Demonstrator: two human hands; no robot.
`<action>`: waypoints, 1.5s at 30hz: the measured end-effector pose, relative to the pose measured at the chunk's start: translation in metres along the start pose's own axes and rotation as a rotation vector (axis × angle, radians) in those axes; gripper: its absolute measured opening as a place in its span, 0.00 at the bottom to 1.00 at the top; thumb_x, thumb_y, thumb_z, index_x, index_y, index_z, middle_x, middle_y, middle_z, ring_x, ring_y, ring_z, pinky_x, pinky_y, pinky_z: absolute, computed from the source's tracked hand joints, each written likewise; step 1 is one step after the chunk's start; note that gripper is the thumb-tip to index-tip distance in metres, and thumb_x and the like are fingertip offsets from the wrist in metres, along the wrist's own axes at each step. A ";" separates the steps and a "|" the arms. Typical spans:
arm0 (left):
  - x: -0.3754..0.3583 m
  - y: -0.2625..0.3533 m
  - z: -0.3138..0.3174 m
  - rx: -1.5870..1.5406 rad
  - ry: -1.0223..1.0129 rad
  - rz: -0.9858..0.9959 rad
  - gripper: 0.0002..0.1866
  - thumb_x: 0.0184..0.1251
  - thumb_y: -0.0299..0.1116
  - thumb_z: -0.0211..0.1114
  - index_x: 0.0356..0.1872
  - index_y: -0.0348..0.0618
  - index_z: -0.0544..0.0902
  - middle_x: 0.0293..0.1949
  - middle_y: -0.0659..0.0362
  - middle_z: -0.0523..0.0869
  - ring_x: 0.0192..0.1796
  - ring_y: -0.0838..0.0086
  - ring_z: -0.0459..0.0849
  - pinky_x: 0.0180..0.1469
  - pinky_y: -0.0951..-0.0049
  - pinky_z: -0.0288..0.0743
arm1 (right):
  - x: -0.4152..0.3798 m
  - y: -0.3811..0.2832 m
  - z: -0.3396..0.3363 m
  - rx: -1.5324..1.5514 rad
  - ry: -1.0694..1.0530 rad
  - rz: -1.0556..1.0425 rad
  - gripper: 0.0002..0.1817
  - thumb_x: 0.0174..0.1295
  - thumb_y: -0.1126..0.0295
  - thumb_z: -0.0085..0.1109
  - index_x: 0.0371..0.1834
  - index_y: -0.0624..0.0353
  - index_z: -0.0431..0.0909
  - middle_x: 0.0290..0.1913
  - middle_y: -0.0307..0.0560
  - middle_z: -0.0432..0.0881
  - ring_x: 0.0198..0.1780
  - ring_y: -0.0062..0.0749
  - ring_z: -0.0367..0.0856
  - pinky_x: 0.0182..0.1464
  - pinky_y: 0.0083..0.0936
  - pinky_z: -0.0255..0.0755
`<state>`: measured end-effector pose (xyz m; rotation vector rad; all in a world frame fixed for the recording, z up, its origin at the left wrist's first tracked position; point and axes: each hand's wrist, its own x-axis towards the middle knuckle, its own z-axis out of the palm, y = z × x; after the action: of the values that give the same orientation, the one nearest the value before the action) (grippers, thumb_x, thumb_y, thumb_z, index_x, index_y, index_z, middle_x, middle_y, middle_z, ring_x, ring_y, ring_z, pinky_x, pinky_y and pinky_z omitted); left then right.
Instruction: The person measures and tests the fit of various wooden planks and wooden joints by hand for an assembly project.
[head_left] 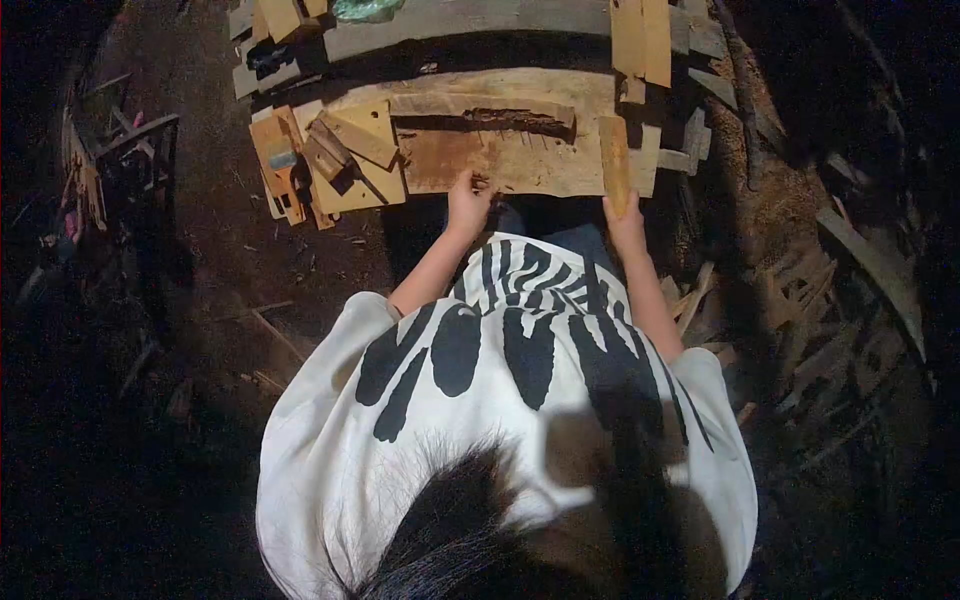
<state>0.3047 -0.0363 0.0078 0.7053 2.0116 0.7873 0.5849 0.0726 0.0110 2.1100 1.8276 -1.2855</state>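
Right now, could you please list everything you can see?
Broad flat wooden plank: one, light brown, centre
Curved wooden beam: one, grey, beyond the plank
Rough wooden length: one, brown, on the plank
Flat square board: one, pale yellow, left of plank
Small wooden pieces: several, brown, on square board
Flat wooden pieces: several, orange, left of square board
Long boards: two, tan, upper right
Crumpled plastic: one, translucent green, top
Wood scraps: many, brown, right floor
Thin sticks: several, brown, far left
Slim wooden strip: one, yellowish, plank's right end
Patterned shirt: one, white and black, worn
Left hand: one, bare, plank's front edge
Right hand: one, bare, gripping slim strip
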 end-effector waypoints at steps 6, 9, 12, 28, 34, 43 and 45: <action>-0.001 -0.016 0.000 -0.181 0.090 -0.079 0.10 0.53 0.24 0.69 0.35 0.34 0.80 0.28 0.53 0.85 0.31 0.72 0.84 0.33 0.73 0.76 | -0.002 0.000 -0.002 0.041 0.021 -0.060 0.27 0.61 0.53 0.58 0.57 0.57 0.64 0.44 0.70 0.80 0.49 0.65 0.76 0.47 0.49 0.72; -0.007 -0.002 -0.012 -0.157 0.013 -0.192 0.08 0.52 0.26 0.71 0.33 0.34 0.84 0.27 0.53 0.86 0.31 0.71 0.85 0.35 0.73 0.76 | 0.004 0.007 0.001 0.041 -0.010 -0.054 0.29 0.61 0.54 0.59 0.58 0.59 0.62 0.46 0.70 0.78 0.51 0.65 0.76 0.48 0.46 0.72; -0.011 -0.004 -0.017 0.062 0.072 -0.107 0.09 0.51 0.29 0.72 0.32 0.36 0.86 0.27 0.53 0.87 0.31 0.71 0.85 0.36 0.73 0.76 | 0.002 0.005 -0.001 0.035 -0.009 -0.060 0.30 0.60 0.54 0.60 0.59 0.59 0.62 0.47 0.69 0.79 0.52 0.63 0.77 0.49 0.45 0.72; 0.030 0.062 0.007 0.397 0.255 0.575 0.08 0.45 0.40 0.74 0.27 0.53 0.88 0.33 0.63 0.83 0.46 0.67 0.75 0.46 0.64 0.60 | 0.000 -0.001 -0.002 0.100 0.002 -0.041 0.27 0.60 0.55 0.61 0.56 0.58 0.66 0.46 0.65 0.80 0.51 0.59 0.78 0.50 0.43 0.72; 0.071 0.086 0.034 0.262 0.213 0.685 0.08 0.46 0.36 0.75 0.30 0.55 0.88 0.39 0.63 0.84 0.49 0.63 0.74 0.51 0.63 0.70 | 0.005 0.006 0.004 0.084 0.035 -0.062 0.26 0.60 0.55 0.60 0.54 0.59 0.66 0.44 0.65 0.80 0.49 0.60 0.79 0.47 0.43 0.73; 0.087 0.073 0.055 0.398 0.302 0.633 0.09 0.44 0.38 0.75 0.30 0.60 0.89 0.49 0.60 0.77 0.56 0.60 0.68 0.54 0.62 0.67 | 0.005 0.008 0.005 0.067 0.014 -0.035 0.25 0.60 0.55 0.60 0.53 0.58 0.66 0.43 0.66 0.81 0.48 0.59 0.80 0.46 0.43 0.74; 0.087 0.070 0.057 0.394 0.295 0.618 0.09 0.44 0.38 0.75 0.30 0.60 0.89 0.49 0.61 0.77 0.58 0.60 0.67 0.55 0.62 0.66 | 0.006 0.009 0.006 0.075 0.007 -0.031 0.26 0.60 0.54 0.60 0.55 0.55 0.65 0.44 0.67 0.80 0.49 0.61 0.79 0.47 0.45 0.73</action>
<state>0.3239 0.0867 -0.0088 1.5658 2.2655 0.8832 0.5890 0.0716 -0.0004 2.1338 1.8501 -1.3764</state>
